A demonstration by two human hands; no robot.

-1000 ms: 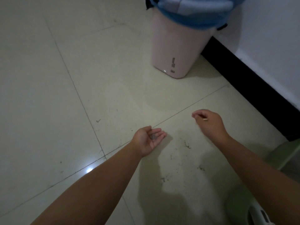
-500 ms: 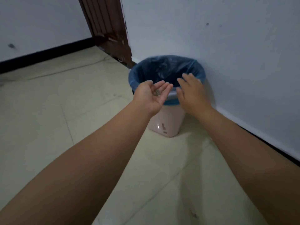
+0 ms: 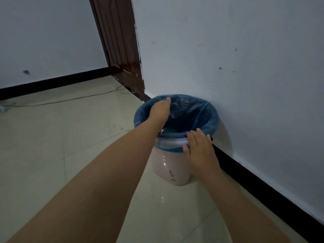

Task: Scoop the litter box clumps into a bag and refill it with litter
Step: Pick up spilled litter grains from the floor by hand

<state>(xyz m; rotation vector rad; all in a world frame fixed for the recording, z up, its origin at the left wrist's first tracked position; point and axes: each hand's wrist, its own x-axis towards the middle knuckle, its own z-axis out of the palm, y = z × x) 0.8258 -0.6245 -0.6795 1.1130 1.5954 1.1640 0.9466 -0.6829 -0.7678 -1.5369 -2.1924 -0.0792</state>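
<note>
Your right hand (image 3: 199, 148) lies flat against the near rim of the bin (image 3: 171, 165), fingers straight and spread, pressing the folded-over edge of the blue bag (image 3: 201, 113) to the plastic. Your left hand (image 3: 160, 109) reaches over the bin's left rim and turns down into the bag's mouth; its fingers are hidden from you, so you cannot tell whether they are spread or curled, or whether they hold anything. The bag lines the pale pink bin, and what lies inside it is too dark to make out. A small dark label (image 3: 171, 174) low on the bin's front is too small to read. The bin stands on the tiled floor (image 3: 52, 146), against the white wall (image 3: 228, 58), near the brown door frame (image 3: 121, 46).
</note>
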